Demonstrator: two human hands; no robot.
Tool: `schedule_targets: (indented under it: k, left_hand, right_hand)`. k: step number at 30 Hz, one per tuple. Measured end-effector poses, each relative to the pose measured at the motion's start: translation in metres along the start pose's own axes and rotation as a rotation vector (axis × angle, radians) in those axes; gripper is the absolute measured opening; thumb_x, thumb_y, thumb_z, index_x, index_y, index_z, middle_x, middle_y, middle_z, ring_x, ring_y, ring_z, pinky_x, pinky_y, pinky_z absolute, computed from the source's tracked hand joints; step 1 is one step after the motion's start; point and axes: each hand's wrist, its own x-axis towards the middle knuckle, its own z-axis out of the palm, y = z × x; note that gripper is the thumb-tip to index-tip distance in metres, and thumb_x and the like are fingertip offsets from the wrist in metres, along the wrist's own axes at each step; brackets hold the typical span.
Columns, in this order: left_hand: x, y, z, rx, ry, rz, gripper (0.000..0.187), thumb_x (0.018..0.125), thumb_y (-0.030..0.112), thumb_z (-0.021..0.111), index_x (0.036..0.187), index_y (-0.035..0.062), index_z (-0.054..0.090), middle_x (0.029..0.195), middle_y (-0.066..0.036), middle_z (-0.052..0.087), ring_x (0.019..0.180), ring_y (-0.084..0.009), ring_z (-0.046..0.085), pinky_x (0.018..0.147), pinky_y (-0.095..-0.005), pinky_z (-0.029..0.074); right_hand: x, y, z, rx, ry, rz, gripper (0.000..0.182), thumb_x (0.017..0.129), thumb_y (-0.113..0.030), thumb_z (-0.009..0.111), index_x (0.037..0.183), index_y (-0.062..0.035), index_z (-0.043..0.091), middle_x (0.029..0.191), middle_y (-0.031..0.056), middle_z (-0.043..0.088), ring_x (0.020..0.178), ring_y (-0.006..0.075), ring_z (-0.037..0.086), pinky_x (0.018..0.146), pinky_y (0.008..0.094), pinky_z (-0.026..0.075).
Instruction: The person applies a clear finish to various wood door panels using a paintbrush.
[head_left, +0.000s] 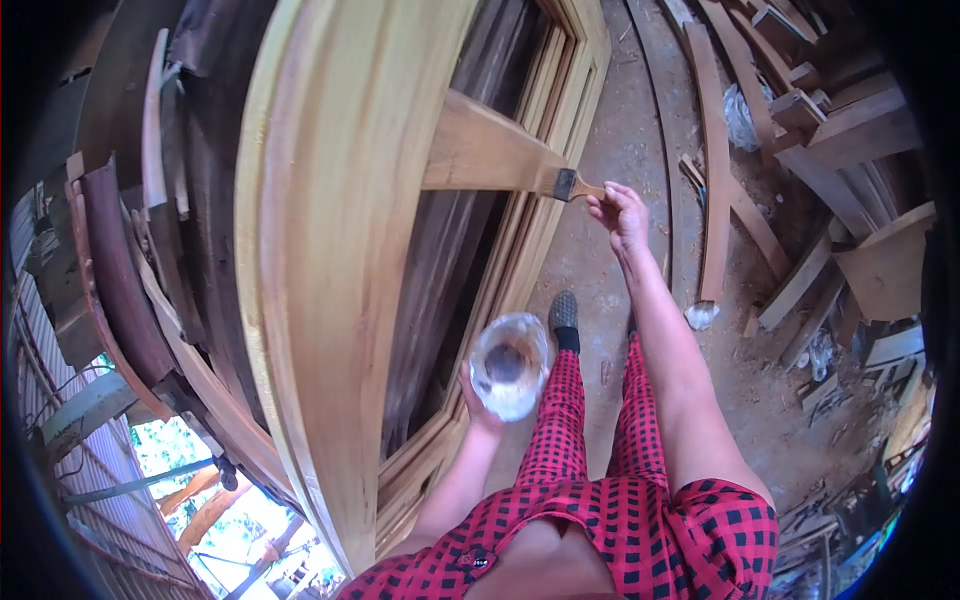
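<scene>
My right hand [622, 215] is closed around the handle of a paintbrush [570, 186]. The dark bristles touch the end of a wooden crosspiece [500, 150] in a large wooden frame [340, 200]. Lower down, my left hand [482, 400] is wrapped round the side of a cut-open clear plastic container [512, 330], held upright with its mouth toward me. A little darker content shows at its bottom. Most of the left fingers are hidden behind the container.
Long wooden strips [708, 170] lie on the dusty floor to the right, near a pile of wood offcuts [870, 150]. A crumpled plastic bag [740, 115] lies among them. More curved boards [130, 270] lean at the left. My shoe [564, 310] stands close to the frame.
</scene>
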Motion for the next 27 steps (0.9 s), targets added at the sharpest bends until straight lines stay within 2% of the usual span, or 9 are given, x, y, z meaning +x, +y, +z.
schedule_targets:
  k: [4,10,15,16,20,22,23,24,27]
  left_hand:
    - [0.058,0.016,-0.024,0.124,0.024,0.090,0.086,0.072,0.065,0.057,0.135,0.0100,0.037,0.128,-0.017,0.048,0.100,-0.0469,0.056,0.070,-0.0511,0.056]
    - [0.103,0.002,-0.036,0.248,0.060,0.116,0.091,0.068,0.068,0.060,0.136,0.0109,0.039,0.131,-0.012,0.047,0.120,-0.0290,0.048,0.095,-0.0519,0.043]
    - [0.104,-0.035,-0.013,0.299,0.041,0.026,0.083,0.071,0.064,0.060,0.130,0.0085,0.046,0.128,-0.012,0.051,0.116,-0.0262,0.051,0.098,-0.0432,0.042]
    - [0.105,-0.040,-0.020,0.284,0.055,0.017,0.082,0.071,0.065,0.059,0.129,0.0078,0.047,0.127,-0.012,0.052,0.116,-0.0272,0.051,0.099,-0.0433,0.041]
    - [0.097,-0.051,-0.036,0.280,0.088,0.030,0.082,0.072,0.066,0.056,0.129,0.0076,0.047,0.128,-0.013,0.051,0.118,-0.0289,0.049,0.099,-0.0444,0.040]
    - [0.096,-0.051,-0.045,0.204,0.076,0.010,0.081,0.072,0.065,0.056,0.131,0.0097,0.045,0.127,-0.012,0.051,0.113,-0.0297,0.052,0.094,-0.0473,0.043]
    - [0.095,-0.049,-0.051,0.129,0.068,-0.011,0.081,0.073,0.065,0.055,0.133,0.0119,0.043,0.127,-0.012,0.050,0.108,-0.0305,0.055,0.089,-0.0501,0.047]
    - [0.096,-0.043,-0.062,0.107,0.028,-0.039,0.085,0.071,0.068,0.054,0.135,0.0137,0.040,0.131,-0.012,0.047,0.116,-0.0338,0.049,0.089,-0.0572,0.045]
    - [0.093,-0.043,-0.083,0.140,0.154,0.046,0.087,0.069,0.068,0.055,0.135,0.0131,0.039,0.134,-0.013,0.044,0.122,-0.0362,0.044,0.095,-0.0589,0.041]
  right_hand:
    - [-0.061,-0.042,0.005,-0.004,-0.255,-0.041,0.019,0.084,-0.008,0.058,0.100,0.0016,0.059,0.085,0.0115,0.065,0.073,0.0203,0.067,0.061,0.0301,0.056]
    - [-0.135,-0.067,0.001,-0.556,-0.520,-0.017,0.013,0.079,-0.011,0.065,0.088,-0.0004,0.065,0.075,0.0036,0.064,0.071,0.0092,0.061,0.065,0.0241,0.050]
    - [-0.143,-0.012,0.002,-1.141,-0.629,-0.388,0.016,0.077,-0.011,0.064,0.090,-0.0013,0.064,0.081,0.0130,0.064,0.074,0.0245,0.065,0.066,0.0343,0.052]
    - [-0.147,-0.004,0.001,-1.282,-0.650,-0.384,0.020,0.073,-0.015,0.058,0.089,-0.0047,0.065,0.089,0.0176,0.063,0.080,0.0348,0.063,0.073,0.0430,0.051]
    - [-0.152,0.003,-0.010,-1.275,-0.720,-0.447,0.016,0.075,-0.013,0.060,0.087,-0.0034,0.065,0.082,0.0148,0.064,0.077,0.0299,0.065,0.070,0.0393,0.051]
    - [-0.146,-0.019,-0.017,-0.710,-0.684,0.202,0.014,0.077,-0.011,0.063,0.087,-0.0022,0.066,0.075,0.0093,0.065,0.069,0.0186,0.065,0.063,0.0304,0.052]
    - [-0.141,-0.039,-0.018,-0.623,-0.626,0.209,0.013,0.078,-0.011,0.067,0.087,-0.0012,0.066,0.072,0.0055,0.065,0.064,0.0100,0.062,0.059,0.0231,0.050]
    - [-0.131,-0.048,-0.025,-0.512,-0.546,0.159,0.012,0.076,-0.008,0.067,0.085,-0.0001,0.065,0.070,0.0080,0.065,0.057,0.0152,0.063,0.054,0.0266,0.052]
    - [-0.091,-0.076,-0.041,-0.311,-0.335,-0.029,0.016,0.079,-0.011,0.064,0.090,-0.0004,0.062,0.072,0.0082,0.062,0.059,0.0174,0.063,0.055,0.0278,0.053]
